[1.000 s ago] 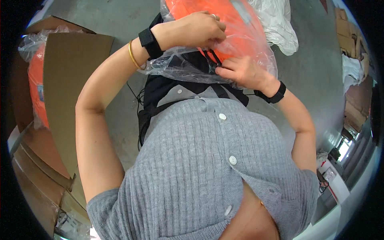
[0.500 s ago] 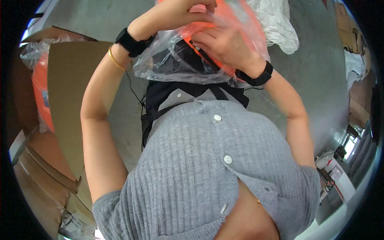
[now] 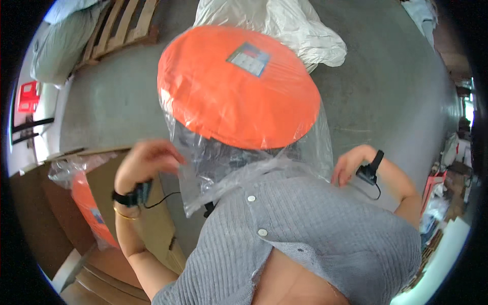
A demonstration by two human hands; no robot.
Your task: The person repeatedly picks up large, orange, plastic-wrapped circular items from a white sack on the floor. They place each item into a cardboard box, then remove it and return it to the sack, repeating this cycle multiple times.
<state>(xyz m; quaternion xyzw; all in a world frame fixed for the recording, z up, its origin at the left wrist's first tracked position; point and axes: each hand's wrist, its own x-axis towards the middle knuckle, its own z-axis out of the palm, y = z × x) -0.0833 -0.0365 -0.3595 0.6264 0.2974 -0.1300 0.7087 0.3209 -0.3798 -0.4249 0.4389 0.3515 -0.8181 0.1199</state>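
A round, flat orange fabric piece (image 3: 239,96) lies inside a clear plastic bag (image 3: 203,168), with a coloured label (image 3: 249,59) on its face. Dark material shows through the bag below the orange disc. My left hand (image 3: 147,163), blurred, has its fingers drawn together at the bag's left edge. On the other side, my right hand (image 3: 351,163) curls its fingers at the bag's right edge. The bag's loose, crumpled mouth lies against my grey shirt.
An open cardboard box (image 3: 137,203) at the left holds another bagged orange piece (image 3: 94,208). White plastic sacking (image 3: 315,38) lies beyond the bag. A wooden pallet (image 3: 122,28) and a full pale sack (image 3: 63,51) are at the far left.
The bagged orange piece now lies flat, its round face and label in full view. My hands have moved from close together at the bag's top to its two sides, nearer my body.
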